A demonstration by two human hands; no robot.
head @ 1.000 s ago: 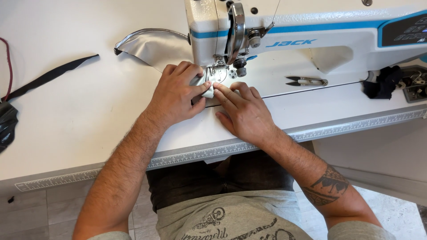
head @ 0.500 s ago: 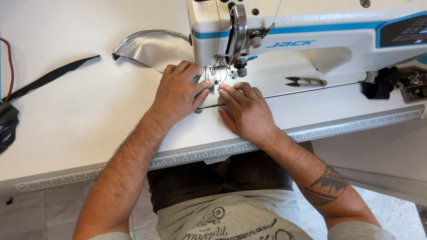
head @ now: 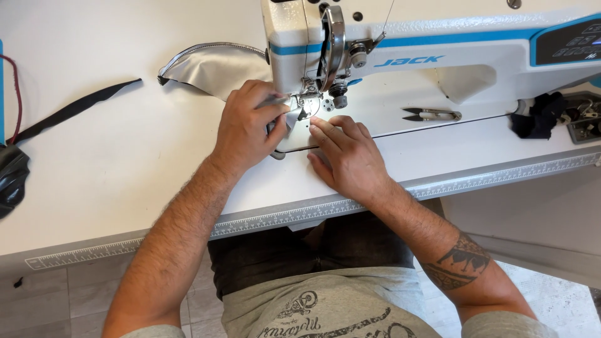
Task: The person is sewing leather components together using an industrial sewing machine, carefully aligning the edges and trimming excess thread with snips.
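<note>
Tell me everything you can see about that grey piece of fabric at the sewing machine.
The grey fabric piece looks smooth and slightly shiny, with a corded or zip-like edge curving along its far side. It lies flat on the white table, running under the machine head towards the needle. The left hand rests over its near end; the right hand lies beside it.

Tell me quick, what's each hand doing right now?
Left hand: closed, pinching the fabric by the needle.
Right hand: open, flat on the machine bed, holding nothing.
</note>
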